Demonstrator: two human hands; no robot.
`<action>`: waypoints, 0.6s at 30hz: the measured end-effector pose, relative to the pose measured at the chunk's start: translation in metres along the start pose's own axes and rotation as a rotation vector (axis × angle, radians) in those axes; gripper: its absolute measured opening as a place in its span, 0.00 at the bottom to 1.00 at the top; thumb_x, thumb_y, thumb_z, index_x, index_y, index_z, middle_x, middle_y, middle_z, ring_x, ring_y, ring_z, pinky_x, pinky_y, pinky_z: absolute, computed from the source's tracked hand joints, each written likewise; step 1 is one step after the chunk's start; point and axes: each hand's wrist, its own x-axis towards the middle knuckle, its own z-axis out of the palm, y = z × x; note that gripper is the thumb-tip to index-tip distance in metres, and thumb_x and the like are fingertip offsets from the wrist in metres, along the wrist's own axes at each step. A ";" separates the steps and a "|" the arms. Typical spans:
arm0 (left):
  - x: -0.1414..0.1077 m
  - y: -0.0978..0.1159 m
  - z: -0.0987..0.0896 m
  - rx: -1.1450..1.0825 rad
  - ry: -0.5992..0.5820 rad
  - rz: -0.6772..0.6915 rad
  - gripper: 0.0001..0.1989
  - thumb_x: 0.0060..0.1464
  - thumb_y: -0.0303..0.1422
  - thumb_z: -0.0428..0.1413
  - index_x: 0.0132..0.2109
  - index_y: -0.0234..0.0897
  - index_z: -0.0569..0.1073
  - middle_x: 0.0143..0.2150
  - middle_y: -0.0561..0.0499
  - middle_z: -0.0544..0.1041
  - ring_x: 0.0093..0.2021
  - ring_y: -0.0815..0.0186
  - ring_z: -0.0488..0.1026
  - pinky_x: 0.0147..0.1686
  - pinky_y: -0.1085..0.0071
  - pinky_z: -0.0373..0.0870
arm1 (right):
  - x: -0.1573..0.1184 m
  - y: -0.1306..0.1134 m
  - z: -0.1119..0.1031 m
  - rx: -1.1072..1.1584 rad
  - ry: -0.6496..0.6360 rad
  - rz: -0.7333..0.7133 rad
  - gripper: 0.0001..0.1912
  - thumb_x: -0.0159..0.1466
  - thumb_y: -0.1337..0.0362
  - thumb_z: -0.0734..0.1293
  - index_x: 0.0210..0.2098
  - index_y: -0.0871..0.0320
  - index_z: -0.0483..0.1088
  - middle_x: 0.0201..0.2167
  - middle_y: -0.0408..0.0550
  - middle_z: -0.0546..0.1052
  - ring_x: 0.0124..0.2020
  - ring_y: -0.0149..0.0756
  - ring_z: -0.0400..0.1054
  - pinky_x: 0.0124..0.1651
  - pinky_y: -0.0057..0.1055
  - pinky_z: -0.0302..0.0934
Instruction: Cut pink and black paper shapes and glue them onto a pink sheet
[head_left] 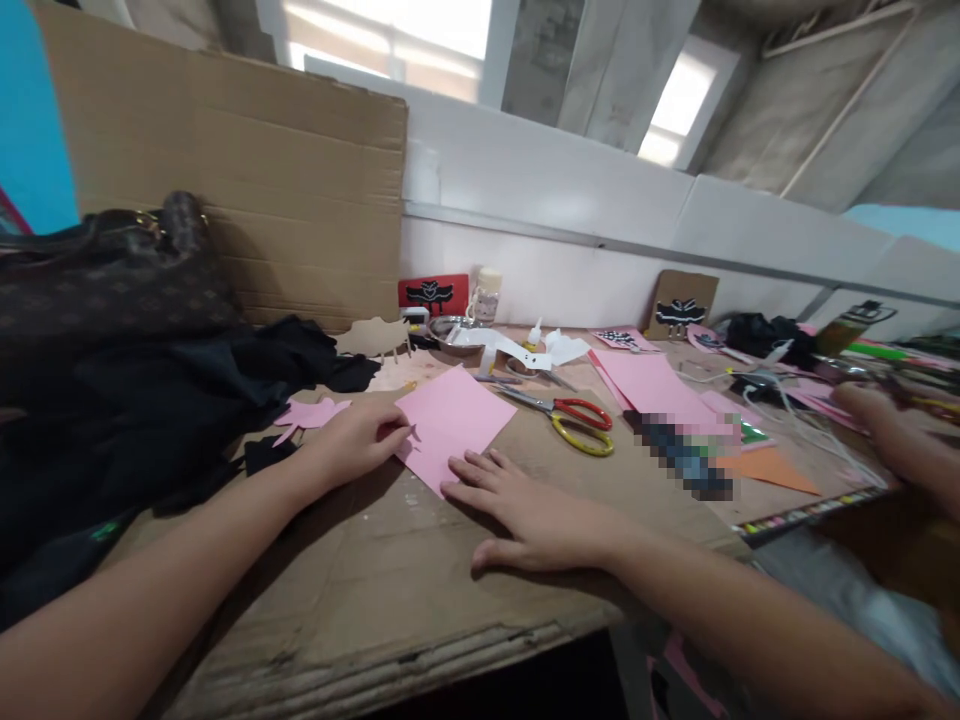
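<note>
A pink paper sheet (457,410) lies at an angle on the cardboard-covered table in front of me. At its left edge, my left hand (360,438) has its fingers curled in a pinch. A small pink paper piece (414,436) with thin points sticks out at those fingertips, the rest of it hidden. My right hand (525,512) is flat with fingers spread, its fingertips on the sheet's lower right edge. Just right of the sheet are scissors (581,420) with red and yellow handles. A pink cut-out (311,415) rests left of my left hand.
Black cloth (150,400) and a brown patterned bag (97,270) crowd the left side. Behind stand a cardboard panel (262,170) and a glue bottle (534,335). More pink sheets (645,380) lie to the right, near another person's hand (874,415).
</note>
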 end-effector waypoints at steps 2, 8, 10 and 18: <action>0.005 -0.005 0.000 0.052 0.056 0.006 0.20 0.62 0.43 0.48 0.37 0.38 0.81 0.40 0.39 0.84 0.42 0.50 0.78 0.46 0.57 0.71 | 0.009 0.001 -0.002 -0.024 -0.003 0.010 0.51 0.71 0.35 0.63 0.81 0.60 0.49 0.82 0.62 0.41 0.83 0.58 0.31 0.81 0.56 0.29; -0.009 0.009 0.010 0.137 0.087 -0.050 0.20 0.67 0.42 0.47 0.46 0.40 0.81 0.47 0.40 0.86 0.48 0.50 0.80 0.50 0.58 0.74 | 0.039 -0.008 -0.014 0.148 0.129 -0.018 0.42 0.71 0.44 0.71 0.75 0.60 0.62 0.77 0.65 0.61 0.75 0.60 0.58 0.72 0.50 0.60; -0.019 0.022 0.018 0.142 0.049 -0.063 0.20 0.69 0.39 0.45 0.53 0.39 0.80 0.51 0.40 0.86 0.49 0.51 0.82 0.49 0.58 0.76 | 0.050 0.006 -0.031 0.240 0.318 0.090 0.21 0.74 0.52 0.69 0.61 0.53 0.77 0.61 0.53 0.80 0.58 0.46 0.76 0.59 0.39 0.70; -0.007 0.063 0.047 0.067 -0.188 0.189 0.23 0.73 0.35 0.42 0.65 0.37 0.74 0.75 0.42 0.69 0.76 0.53 0.63 0.76 0.52 0.57 | 0.091 0.128 -0.084 0.192 0.690 0.614 0.19 0.74 0.55 0.70 0.59 0.59 0.73 0.57 0.54 0.77 0.52 0.45 0.76 0.54 0.47 0.75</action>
